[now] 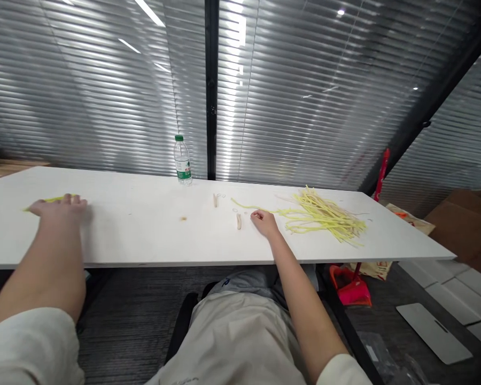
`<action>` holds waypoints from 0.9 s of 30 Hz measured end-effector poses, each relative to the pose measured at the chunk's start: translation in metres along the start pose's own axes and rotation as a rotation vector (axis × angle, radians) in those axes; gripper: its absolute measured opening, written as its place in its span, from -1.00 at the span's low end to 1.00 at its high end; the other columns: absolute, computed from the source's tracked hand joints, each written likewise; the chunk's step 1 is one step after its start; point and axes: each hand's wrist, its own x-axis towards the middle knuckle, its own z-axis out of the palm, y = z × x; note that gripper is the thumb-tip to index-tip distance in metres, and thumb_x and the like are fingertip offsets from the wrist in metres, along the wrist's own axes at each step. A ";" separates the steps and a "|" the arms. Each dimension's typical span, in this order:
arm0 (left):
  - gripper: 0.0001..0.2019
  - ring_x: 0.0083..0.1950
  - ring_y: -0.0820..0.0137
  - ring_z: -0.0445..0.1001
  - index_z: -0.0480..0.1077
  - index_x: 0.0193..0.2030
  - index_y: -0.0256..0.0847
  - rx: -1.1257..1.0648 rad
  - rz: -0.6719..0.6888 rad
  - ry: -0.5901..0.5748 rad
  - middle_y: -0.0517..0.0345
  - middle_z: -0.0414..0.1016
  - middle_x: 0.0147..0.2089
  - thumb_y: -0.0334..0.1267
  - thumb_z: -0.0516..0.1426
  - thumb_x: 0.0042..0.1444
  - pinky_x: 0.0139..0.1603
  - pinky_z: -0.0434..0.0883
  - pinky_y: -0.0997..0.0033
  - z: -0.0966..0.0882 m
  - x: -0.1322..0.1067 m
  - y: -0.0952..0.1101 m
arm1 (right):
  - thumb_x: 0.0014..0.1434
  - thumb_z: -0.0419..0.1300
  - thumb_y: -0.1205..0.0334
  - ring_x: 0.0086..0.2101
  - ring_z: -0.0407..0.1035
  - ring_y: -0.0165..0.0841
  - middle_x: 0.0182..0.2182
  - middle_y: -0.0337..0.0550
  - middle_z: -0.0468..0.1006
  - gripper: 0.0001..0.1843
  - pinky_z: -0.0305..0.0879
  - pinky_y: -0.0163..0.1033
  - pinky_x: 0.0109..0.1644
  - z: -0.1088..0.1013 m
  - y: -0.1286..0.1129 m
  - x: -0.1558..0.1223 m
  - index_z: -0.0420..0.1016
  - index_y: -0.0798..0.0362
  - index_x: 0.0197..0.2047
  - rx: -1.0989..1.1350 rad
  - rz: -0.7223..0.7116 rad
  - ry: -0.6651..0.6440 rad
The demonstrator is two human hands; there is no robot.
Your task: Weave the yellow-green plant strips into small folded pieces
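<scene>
My left hand (60,207) lies palm down at the far left of the white table (136,235), resting on a few yellow strands (50,200). My right hand (264,220) rests near the table's middle with fingers curled, its fingertips at a single yellow strand (244,206) that trails out of a loose pile of yellow strands (320,215) to its right. Two small tan pieces (239,220) (215,200) lie just left of that hand. Whether the right hand pinches the strand I cannot tell.
A clear water bottle with a green cap (182,160) stands at the table's back edge before the window blinds. A red dustpan (350,286) with its red handle (381,174) sits on the floor to the right, with cardboard (460,219) and white panels (435,331).
</scene>
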 end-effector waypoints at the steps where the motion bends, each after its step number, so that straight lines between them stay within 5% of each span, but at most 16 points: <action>1: -0.45 0.09 0.51 0.31 0.01 0.06 -0.03 -0.276 -0.112 0.060 0.15 0.40 -0.04 -0.09 -0.48 -0.03 -0.12 0.32 0.30 0.010 0.003 0.001 | -0.02 0.07 0.06 -0.52 0.20 -0.43 -0.61 -0.32 0.37 -0.73 0.09 -0.35 -0.41 0.000 0.000 0.000 0.51 0.01 -0.40 0.002 0.000 0.002; 3: -0.60 -0.11 0.52 0.40 0.08 -0.06 -0.07 -0.591 -0.237 0.114 0.18 0.41 -0.12 -0.17 -0.39 0.06 -0.17 0.34 0.36 0.041 0.006 0.014 | -0.02 0.06 0.07 -0.52 0.20 -0.44 -0.61 -0.32 0.37 -0.74 0.09 -0.35 -0.40 0.000 -0.001 0.000 0.51 0.01 -0.40 0.003 -0.007 0.008; 6: -0.77 -0.32 0.55 0.37 0.14 -0.20 -0.13 -0.670 -0.232 0.021 0.23 0.38 -0.23 -0.21 -0.25 0.13 -0.24 0.34 0.45 0.105 -0.013 0.052 | -0.01 0.05 0.09 -0.51 0.21 -0.44 -0.60 -0.33 0.37 -0.74 0.10 -0.35 -0.39 0.000 -0.001 0.000 0.50 0.01 -0.41 0.001 -0.022 0.020; 11: -0.76 -0.45 0.55 0.32 0.33 -0.18 -0.17 -0.450 0.190 -0.339 0.20 0.37 -0.32 -0.29 0.06 -0.06 -0.37 0.30 0.50 0.231 -0.099 0.104 | 0.00 0.02 0.12 -0.51 0.22 -0.43 -0.58 -0.31 0.40 -0.75 0.10 -0.35 -0.40 0.001 -0.001 0.000 0.50 0.01 -0.39 0.007 -0.027 0.023; 16: -0.71 -0.31 0.39 0.41 0.40 -0.12 -0.22 0.118 0.560 -0.480 0.06 0.46 -0.31 -0.25 0.04 0.01 -0.23 0.33 0.41 0.337 -0.181 0.100 | 0.02 -0.01 0.11 -0.54 0.22 -0.42 -0.60 -0.31 0.37 -0.71 0.11 -0.34 -0.43 0.001 0.000 0.001 0.49 0.01 -0.33 0.034 -0.010 0.055; 20: -0.71 -0.08 0.21 0.40 0.38 -0.08 -0.20 0.573 0.678 -0.438 -0.10 0.43 -0.13 -0.24 -0.01 0.09 -0.11 0.29 0.26 0.374 -0.211 0.079 | 0.02 -0.01 0.10 -0.54 0.22 -0.41 -0.61 -0.30 0.38 -0.71 0.12 -0.34 -0.42 0.001 0.000 0.001 0.49 0.01 -0.34 0.029 -0.010 0.047; 27: -0.71 -0.06 0.23 0.38 0.36 -0.14 -0.17 0.754 0.811 -0.443 -0.10 0.37 -0.12 -0.26 -0.16 0.21 -0.17 0.30 0.28 0.368 -0.223 0.070 | 0.01 0.02 0.05 -0.54 0.23 -0.39 -0.61 -0.28 0.40 -0.71 0.13 -0.31 -0.41 0.000 0.000 0.000 0.50 0.02 -0.39 0.035 -0.005 0.040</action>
